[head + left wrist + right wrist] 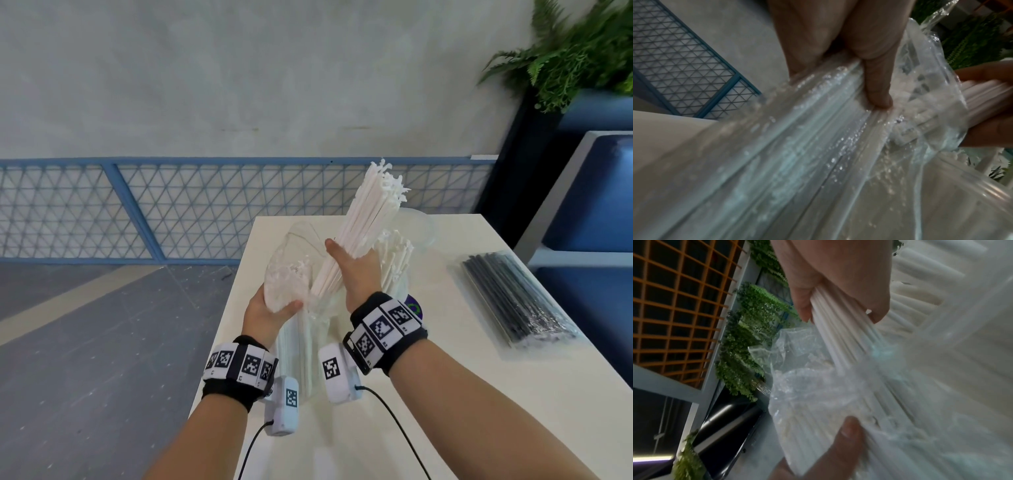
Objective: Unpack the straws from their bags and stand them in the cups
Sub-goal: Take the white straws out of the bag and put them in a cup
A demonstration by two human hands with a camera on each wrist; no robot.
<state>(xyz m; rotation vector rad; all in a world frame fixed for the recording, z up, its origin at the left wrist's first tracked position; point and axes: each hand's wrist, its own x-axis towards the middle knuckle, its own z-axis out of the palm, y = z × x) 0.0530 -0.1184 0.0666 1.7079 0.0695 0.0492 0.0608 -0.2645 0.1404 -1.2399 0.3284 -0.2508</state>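
Note:
My right hand [356, 270] grips a thick bundle of white straws [366, 219], half drawn out of a clear plastic bag [291, 267] and tilted up to the right. My left hand [270, 311] holds that bag, which still has white straws in it, thumb pressed on the film [877, 91]. In the right wrist view my fingers [838, 293] wrap the white straws [838, 337] above the bag [803, 386]. Behind my right hand a clear cup [404, 277] stands with white straws [397, 253] in it. Another clear cup [418, 226] stands behind it.
A sealed bag of black straws [513, 298] lies on the white table [462, 394] at the right. The table's left edge drops to a grey floor. A blue bench and a fern stand at the far right.

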